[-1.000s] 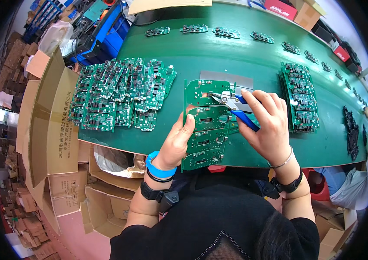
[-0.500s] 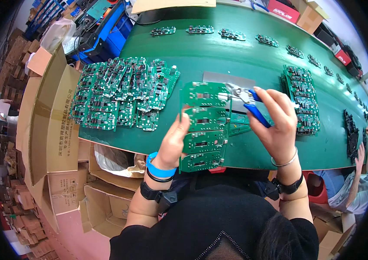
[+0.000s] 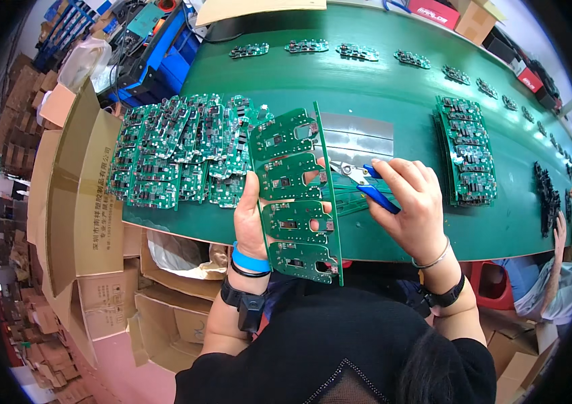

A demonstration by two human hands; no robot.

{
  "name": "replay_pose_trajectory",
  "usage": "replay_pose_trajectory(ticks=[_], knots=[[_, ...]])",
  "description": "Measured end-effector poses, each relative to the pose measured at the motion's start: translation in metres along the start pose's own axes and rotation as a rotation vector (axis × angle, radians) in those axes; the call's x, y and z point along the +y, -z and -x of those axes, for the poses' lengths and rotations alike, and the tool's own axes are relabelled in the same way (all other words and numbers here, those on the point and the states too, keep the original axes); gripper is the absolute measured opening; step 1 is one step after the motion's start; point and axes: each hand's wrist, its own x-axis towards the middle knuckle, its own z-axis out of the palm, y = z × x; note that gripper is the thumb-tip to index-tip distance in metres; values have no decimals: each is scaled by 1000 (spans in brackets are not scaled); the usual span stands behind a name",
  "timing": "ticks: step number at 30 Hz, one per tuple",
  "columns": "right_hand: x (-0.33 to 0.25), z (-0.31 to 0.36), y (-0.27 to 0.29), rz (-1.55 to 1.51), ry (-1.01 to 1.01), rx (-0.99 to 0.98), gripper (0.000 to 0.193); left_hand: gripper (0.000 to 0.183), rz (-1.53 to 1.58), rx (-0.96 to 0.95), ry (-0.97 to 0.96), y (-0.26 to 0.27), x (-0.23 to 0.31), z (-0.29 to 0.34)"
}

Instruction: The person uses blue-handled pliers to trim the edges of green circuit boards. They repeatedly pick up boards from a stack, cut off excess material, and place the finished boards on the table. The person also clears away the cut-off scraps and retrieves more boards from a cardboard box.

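Note:
My left hand (image 3: 251, 219) grips a green circuit board panel (image 3: 292, 174) by its left side, raised above the table and tilted. Several joined boards make up the panel, and a thin green edge strip (image 3: 329, 202) runs along its right side. My right hand (image 3: 412, 205) is closed around the blue handles of flush cutters (image 3: 375, 183). The cutter jaws sit beside the strip, near the upper part of the panel; whether they touch it I cannot tell. Behind lie grey flat strips (image 3: 360, 138), with thin green offcut strips (image 3: 363, 200) close to the cutters.
Piled circuit boards (image 3: 164, 151) cover the table's left, and a stack of panels (image 3: 466, 151) stands right. Single boards (image 3: 358, 52) line the far side of the green table (image 3: 272, 81). Cardboard boxes (image 3: 104, 202) stand at left. Another person's hand (image 3: 559, 232) is at far right.
The panel has moved left and turned, so its right edge strip now stands out. My right hand has brought the cutters left and slightly down, from the panel's top corner to beside the strip.

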Motion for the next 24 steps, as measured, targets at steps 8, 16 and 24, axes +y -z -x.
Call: replay_pose_trajectory(ticks=[8,16,24], knots=[[7,4,12,11,-73,73,53,74,-98,103,-45,-11,-1,-2],[-13,-6,16,21,49,-52,57,71,-504,305,31,-21,-10,-2],[-16,-9,12,52,82,-71,56,70,-686,318,-22,-29,-15,-5]])
